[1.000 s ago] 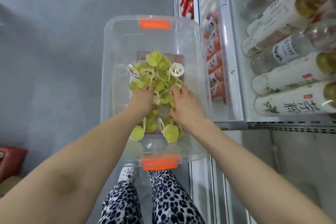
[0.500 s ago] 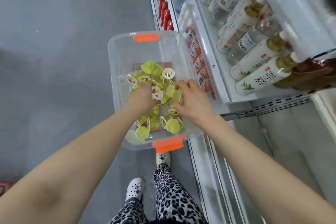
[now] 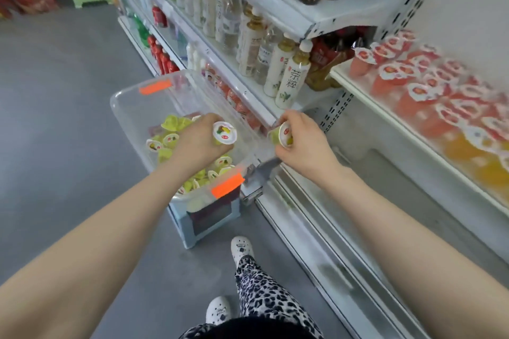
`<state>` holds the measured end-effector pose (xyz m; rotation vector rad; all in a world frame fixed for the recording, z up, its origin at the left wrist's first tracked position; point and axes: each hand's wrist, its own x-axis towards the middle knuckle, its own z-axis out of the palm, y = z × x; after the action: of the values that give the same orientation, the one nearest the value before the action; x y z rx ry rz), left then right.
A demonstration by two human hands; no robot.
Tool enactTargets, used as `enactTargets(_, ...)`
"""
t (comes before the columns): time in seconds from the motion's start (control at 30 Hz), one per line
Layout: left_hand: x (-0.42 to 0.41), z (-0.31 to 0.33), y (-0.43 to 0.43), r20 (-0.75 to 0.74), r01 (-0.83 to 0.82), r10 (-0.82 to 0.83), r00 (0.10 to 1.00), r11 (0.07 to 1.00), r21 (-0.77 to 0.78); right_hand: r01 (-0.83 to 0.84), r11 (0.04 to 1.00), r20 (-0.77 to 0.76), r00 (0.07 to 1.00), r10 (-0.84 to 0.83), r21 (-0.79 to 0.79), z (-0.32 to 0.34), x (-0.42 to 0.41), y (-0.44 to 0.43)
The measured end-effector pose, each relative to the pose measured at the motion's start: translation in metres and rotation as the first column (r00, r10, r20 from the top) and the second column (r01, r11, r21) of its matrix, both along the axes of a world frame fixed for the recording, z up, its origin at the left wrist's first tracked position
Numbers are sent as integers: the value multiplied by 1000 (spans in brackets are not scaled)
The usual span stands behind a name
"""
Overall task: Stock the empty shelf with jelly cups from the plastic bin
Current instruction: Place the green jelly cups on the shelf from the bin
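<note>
Hands above the clear plastic bin [image 3: 129,115]: left hand [image 3: 198,143] grips one jelly cup [image 3: 224,132], right hand [image 3: 303,143] grips another cup [image 3: 283,133] beside the bin's shelf-side rim. Remaining green jelly cups [image 3: 170,129] lie in the bin.

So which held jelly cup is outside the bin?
The tilted cup in the right hand; the lid-up cup in the left hand is above the bin.
</note>
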<state>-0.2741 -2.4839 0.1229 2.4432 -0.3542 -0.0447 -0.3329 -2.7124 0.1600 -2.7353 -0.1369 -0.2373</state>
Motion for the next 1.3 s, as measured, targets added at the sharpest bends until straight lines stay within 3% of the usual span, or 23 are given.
enactTargets(0.27,-41,63,-101,66,253,-245,967,957,-140,259,965,98,962,-255,-35,55,-98,-79)
enactTargets(0.43,-70,100,-166,153,450,-428,891,878,-165,412,906,227,895,-383,-95,87,-155,-132)
enactTargets(0.63,-120,142,-249,266,596,-547,794,786,-162,562,827,322,785,-529,-13,125,-228,-193)
enactTargets(0.8,-172,163,-321,304,649,-584,753,737,-191,659,746,362,675,-643,97,145,-297,-251)
enactTargets(1.07,-251,179,-418,352,709,-623,698,668,-224,788,602,365,528,-767,126,161,-414,-353)
enactTargets(1.2,-281,183,-450,339,707,-627,701,672,-219,844,506,313,439,-842,179,154,-455,-398)
enactTargets(1.3,-299,183,-467,327,696,-621,712,685,-215,867,473,217,436,-873,159,139,-473,-419)
